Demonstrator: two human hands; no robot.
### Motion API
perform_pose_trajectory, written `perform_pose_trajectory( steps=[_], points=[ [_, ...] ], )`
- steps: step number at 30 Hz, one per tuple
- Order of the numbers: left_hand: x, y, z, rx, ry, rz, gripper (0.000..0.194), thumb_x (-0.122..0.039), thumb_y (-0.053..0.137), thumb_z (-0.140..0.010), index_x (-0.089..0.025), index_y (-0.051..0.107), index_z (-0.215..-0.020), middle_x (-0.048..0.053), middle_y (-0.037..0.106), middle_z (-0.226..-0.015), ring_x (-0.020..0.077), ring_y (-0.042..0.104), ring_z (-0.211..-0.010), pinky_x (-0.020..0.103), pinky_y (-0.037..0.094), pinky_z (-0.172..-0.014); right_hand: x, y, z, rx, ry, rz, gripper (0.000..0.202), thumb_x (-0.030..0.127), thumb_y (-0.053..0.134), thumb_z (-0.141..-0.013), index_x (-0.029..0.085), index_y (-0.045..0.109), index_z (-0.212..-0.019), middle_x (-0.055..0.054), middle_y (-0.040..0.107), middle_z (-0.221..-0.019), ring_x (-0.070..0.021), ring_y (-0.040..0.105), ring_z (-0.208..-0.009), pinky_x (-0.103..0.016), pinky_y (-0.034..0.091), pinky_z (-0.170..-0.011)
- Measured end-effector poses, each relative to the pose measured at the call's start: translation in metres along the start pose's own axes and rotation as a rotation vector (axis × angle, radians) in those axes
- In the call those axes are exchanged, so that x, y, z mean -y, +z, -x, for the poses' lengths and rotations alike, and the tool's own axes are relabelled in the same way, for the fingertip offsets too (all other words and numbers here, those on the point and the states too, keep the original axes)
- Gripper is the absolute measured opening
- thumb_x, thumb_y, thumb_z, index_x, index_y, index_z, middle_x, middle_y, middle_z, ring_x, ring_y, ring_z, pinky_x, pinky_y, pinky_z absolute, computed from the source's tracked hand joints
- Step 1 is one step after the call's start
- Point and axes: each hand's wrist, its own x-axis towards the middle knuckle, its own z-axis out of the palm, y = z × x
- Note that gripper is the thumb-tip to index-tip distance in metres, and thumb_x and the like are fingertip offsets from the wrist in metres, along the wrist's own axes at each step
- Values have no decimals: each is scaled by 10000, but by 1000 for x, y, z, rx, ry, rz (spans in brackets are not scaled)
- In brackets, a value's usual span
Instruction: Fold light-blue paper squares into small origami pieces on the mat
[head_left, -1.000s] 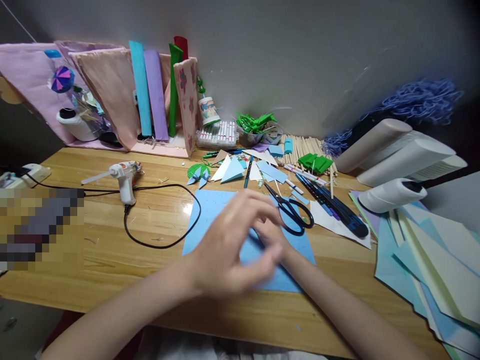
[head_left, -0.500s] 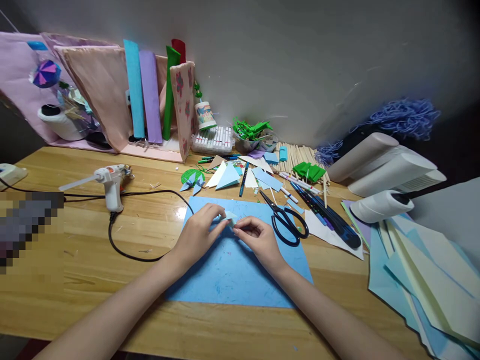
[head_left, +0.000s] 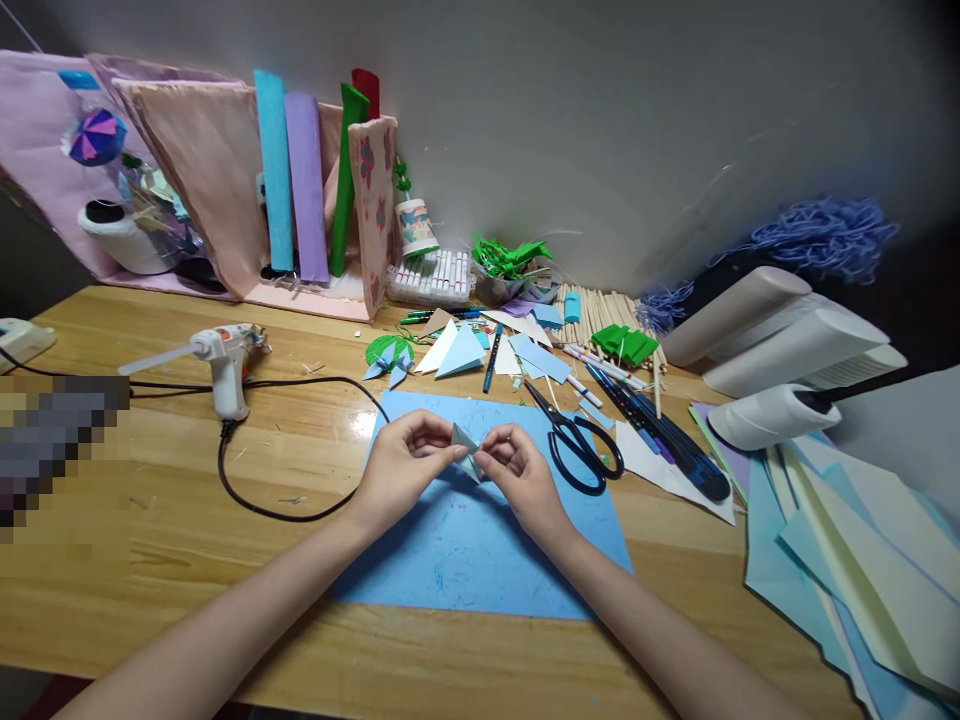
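Observation:
A small piece of folded light-blue paper (head_left: pixel 466 452) is pinched between my two hands, its pointed corner up. My left hand (head_left: pixel 409 460) grips it from the left with thumb and fingers. My right hand (head_left: pixel 519 478) pinches its right side. Both hands are above a blue sheet (head_left: pixel 480 560) lying on the table. Just right of my right hand lie black-handled scissors (head_left: pixel 577 440). Beyond the hands, blue folded petals (head_left: pixel 388 365) rest by a green round piece (head_left: pixel 390 350), beside a light-blue paper triangle (head_left: pixel 460 352).
A glue gun (head_left: pixel 226 370) stands on the left, its black cord curving toward the blue sheet. Pens and a dark cutter (head_left: pixel 694 465) lie right of the scissors. White rolls (head_left: pixel 772 415) and a stack of coloured paper (head_left: pixel 870 540) fill the right. Markers (head_left: pixel 435 272) sit at the back.
The folded paper has turned and now shows a larger pointed face. My right-hand fingers have shifted up slightly, and the left fingers have moved on the paper. The view has shifted a little.

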Motion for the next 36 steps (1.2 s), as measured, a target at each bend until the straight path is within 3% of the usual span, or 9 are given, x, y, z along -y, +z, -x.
perform_pose_trajectory(
  steps=[13, 22, 26, 29, 32, 36],
  points=[
    [3, 7, 6, 80, 44, 53, 248, -153, 707, -612, -156, 538, -794, -6, 603, -732, 108, 589, -685, 226, 483, -680, 5, -1, 4, 50, -104, 132, 146, 314, 567, -789, 188, 571, -716, 4, 514, -682, -121, 466, -636, -233, 367, -577],
    [8, 5, 0, 64, -87, 108, 309, -225, 742, -575, -145, 545, -799, -23, 581, -629, 97, 565, -594, 206, 465, -582, 5, 0, 6, 15, -141, 167, 158, 317, 566, -789, 191, 561, -694, 11, 496, -643, -121, 462, -596, -236, 372, -554],
    [5, 6, 3, 114, -155, 98, 322, -274, 701, -635, -138, 562, -892, 8, 625, -641, 138, 602, -618, 257, 480, -610, 6, -2, 9, -133, -334, 298, 48, 222, 614, -752, 215, 594, -709, -14, 582, -673, -156, 536, -634, -284, 425, -607],
    [4, 9, 9, 283, -171, 119, 272, -293, 651, -695, -135, 596, -909, 60, 659, -797, 184, 613, -794, 307, 479, -734, 6, -7, 11, -224, -597, 505, 125, 139, 624, -729, 247, 639, -789, -31, 625, -721, -181, 560, -678, -325, 437, -642],
    [4, 11, 12, 383, -115, 121, 192, -328, 582, -758, -143, 620, -795, 33, 634, -791, 168, 583, -812, 302, 462, -785, 6, -9, 12, -125, -719, 688, 212, 117, 600, -743, 265, 646, -888, -40, 622, -737, -189, 553, -699, -341, 442, -640],
    [3, 8, 7, 299, -149, 95, 270, -369, 548, -775, -141, 565, -629, -23, 546, -611, 111, 544, -641, 234, 471, -667, 9, -11, 8, 64, -794, 824, 279, 137, 597, -760, 242, 617, -1018, -67, 624, -828, -200, 535, -808, -365, 443, -718]
  ],
)
